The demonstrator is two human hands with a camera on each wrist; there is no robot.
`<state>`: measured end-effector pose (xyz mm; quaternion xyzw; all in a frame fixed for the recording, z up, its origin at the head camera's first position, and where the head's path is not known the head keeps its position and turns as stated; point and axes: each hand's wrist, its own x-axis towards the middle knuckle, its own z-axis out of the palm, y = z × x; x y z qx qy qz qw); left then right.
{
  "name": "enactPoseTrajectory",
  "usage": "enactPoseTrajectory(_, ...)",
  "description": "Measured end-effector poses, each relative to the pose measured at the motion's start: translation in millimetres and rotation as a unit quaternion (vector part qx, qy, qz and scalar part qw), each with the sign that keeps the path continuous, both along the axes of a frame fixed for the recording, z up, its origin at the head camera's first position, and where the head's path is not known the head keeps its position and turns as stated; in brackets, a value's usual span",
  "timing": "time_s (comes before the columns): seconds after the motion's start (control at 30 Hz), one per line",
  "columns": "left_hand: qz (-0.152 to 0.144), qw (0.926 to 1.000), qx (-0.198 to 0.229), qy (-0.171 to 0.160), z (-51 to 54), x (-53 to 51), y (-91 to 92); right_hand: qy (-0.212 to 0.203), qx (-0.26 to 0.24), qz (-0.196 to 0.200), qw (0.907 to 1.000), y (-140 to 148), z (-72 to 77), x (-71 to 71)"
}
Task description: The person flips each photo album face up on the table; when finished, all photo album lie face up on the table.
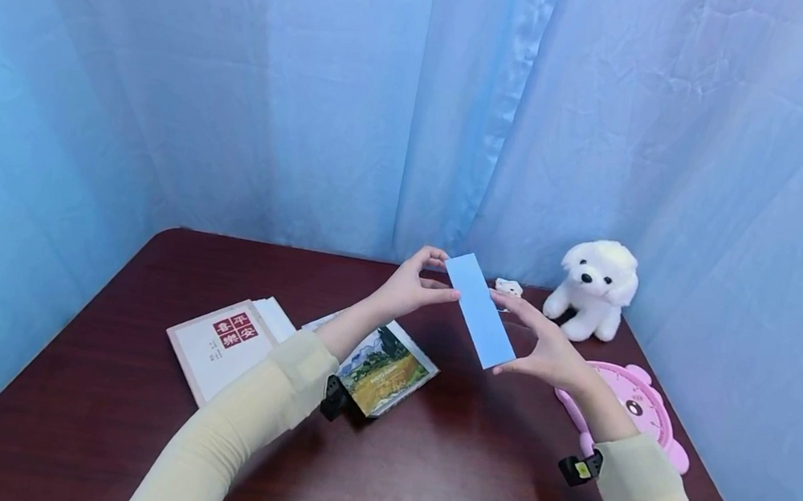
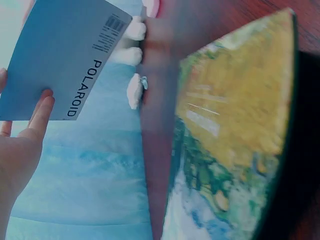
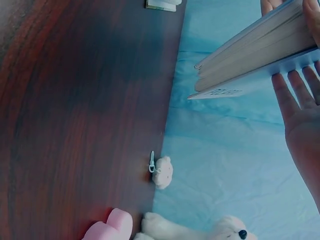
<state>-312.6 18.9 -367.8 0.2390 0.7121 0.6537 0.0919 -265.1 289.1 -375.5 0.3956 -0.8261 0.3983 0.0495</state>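
A blue book [image 1: 479, 310] is held up above the table, its plain spine tilted toward me in the head view. My left hand [image 1: 413, 285] grips its left side, thumb by the spine. The right hand [image 1: 543, 346] holds the opposite side, with the thumb at the lower corner. In the left wrist view, the cover [image 2: 60, 55] reads "POLAROID" beside a barcode, and fingertips [image 2: 46, 100] press on it. Page edges [image 3: 260, 47] show in the right wrist view, where the right hand's fingers [image 3: 300, 92] lie along the cover from below.
On the dark red table [image 1: 409, 477] lie a book with a painted landscape cover [image 1: 386, 370] and a whitish book with red characters [image 1: 228, 347]. To the right are a pink animal-shaped clock [image 1: 636, 406], a white plush dog [image 1: 595, 289] and a small white keychain figure [image 3: 163, 172]. Blue curtains [image 1: 329, 98] surround the table.
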Motion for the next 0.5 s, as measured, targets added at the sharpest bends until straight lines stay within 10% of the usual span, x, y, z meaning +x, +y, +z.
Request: enactPoseTrajectory(0.5,-0.01,0.9989,-0.02,-0.042,-25.7,-5.5,0.7,-0.016,0.095,-0.004,0.9953,4,-10.3,-1.7)
